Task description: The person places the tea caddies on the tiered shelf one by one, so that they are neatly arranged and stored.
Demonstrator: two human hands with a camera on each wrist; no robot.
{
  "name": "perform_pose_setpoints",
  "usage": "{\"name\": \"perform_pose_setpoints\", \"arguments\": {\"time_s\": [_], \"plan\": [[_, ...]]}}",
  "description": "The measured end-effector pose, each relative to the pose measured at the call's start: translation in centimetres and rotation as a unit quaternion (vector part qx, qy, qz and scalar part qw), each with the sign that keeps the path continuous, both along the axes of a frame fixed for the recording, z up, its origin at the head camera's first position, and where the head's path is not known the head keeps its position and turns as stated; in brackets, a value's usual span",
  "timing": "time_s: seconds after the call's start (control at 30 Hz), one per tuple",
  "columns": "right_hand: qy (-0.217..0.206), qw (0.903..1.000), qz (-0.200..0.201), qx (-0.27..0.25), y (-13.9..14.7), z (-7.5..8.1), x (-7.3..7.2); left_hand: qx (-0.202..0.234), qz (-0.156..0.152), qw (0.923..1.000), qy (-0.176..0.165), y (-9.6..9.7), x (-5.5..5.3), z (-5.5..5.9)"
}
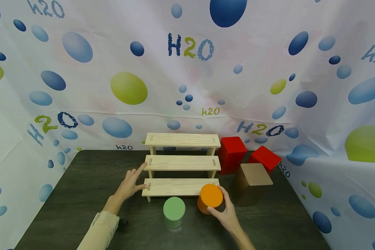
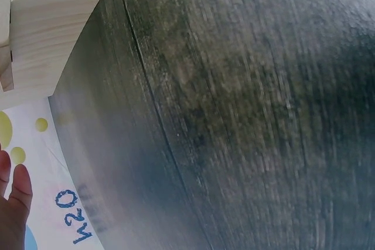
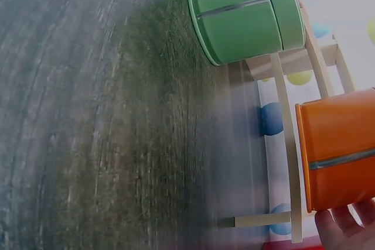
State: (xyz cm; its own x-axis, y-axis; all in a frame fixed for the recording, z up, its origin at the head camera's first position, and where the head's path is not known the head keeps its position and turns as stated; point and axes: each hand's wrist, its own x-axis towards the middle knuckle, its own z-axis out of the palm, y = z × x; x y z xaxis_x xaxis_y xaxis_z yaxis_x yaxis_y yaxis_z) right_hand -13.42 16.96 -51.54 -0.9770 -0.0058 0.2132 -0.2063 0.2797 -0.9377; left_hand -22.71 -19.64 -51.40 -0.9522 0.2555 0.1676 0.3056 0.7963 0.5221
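My right hand (image 1: 227,213) grips an orange lidded tin (image 1: 211,198), thumb and fingers on its side. The tin is lifted off the table, in front of the right end of the bottom step of a pale wooden three-step shelf (image 1: 178,187). In the right wrist view the orange tin (image 3: 340,144) shows a grey stripe down its side. My left hand (image 1: 128,185) is at the shelf's left end, index finger reaching the middle step's edge and thumb at the bottom step. A green lidded tin (image 1: 174,212) stands upright on the table, between my hands.
To the shelf's right stand a tall red box (image 1: 232,154), a tilted red box (image 1: 265,158) and a brown box (image 1: 252,185) with a tan top. The dark wooden table (image 1: 93,177) backs onto a white curtain (image 1: 162,76) with coloured dots. A small dark object (image 1: 122,224) lies by my left sleeve.
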Motion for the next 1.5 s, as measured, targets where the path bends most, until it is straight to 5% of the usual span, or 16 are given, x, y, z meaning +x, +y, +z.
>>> {"name": "perform_pose_setpoints", "arguments": {"time_s": [0.57,0.8,1.0,1.5], "plan": [[-0.027,0.9996,0.012,-0.004,-0.7,0.2,-1.3,-0.007,0.003,1.0000,0.000,0.1,0.2,0.1],[-0.035,0.9990,0.026,-0.011,-1.4,2.4,-1.3,-0.012,0.004,0.9999,-0.001,0.1,0.2,0.2],[-0.019,0.9978,0.046,-0.044,-1.1,0.8,-2.6,-0.021,0.009,0.9997,0.002,0.0,0.1,0.2],[-0.046,0.9973,0.031,-0.048,-1.4,0.6,-3.8,-0.033,0.009,0.9993,0.015,0.1,0.3,0.2]]}}
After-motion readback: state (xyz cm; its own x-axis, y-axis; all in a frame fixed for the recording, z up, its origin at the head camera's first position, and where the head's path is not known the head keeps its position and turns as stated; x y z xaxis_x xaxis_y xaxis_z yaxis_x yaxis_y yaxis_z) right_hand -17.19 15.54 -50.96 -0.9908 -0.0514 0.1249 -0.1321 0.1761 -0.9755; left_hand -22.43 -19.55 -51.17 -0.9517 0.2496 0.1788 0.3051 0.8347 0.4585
